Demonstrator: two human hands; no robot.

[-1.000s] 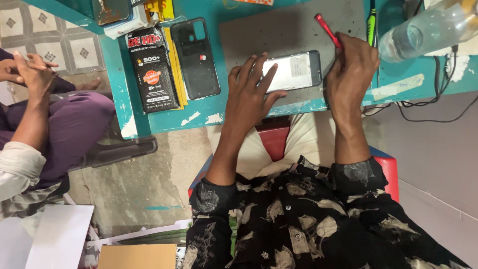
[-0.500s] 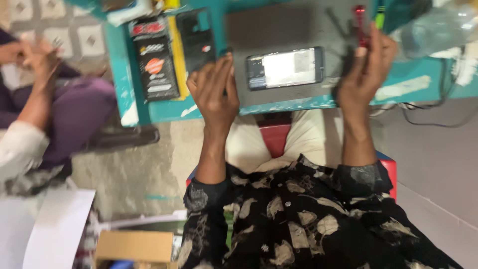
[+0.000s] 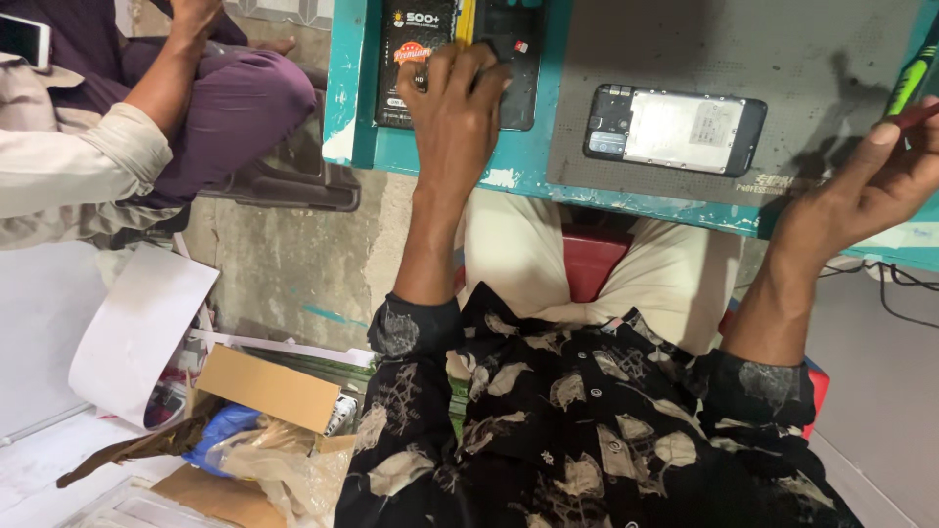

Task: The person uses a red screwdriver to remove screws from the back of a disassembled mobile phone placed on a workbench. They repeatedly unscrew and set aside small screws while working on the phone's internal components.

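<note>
Left hand (image 3: 458, 108): your fingers rest spread on the black phone cover (image 3: 509, 59), pressing, not grasping.
Right hand (image 3: 871, 191): you're pinching a red tool (image 3: 919, 115); it could slip onto the opened phone (image 3: 675, 129) beside it.

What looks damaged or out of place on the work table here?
The phone on the grey mat lies with its back cover off, its inner parts bare. The teal table has chipped paint along its edge. The left hand rests on a black phone cover.

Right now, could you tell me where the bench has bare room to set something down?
The grey mat is bare between the opened phone and the right hand. It is crowded on the left, where the left hand lies over the black packet.
</note>
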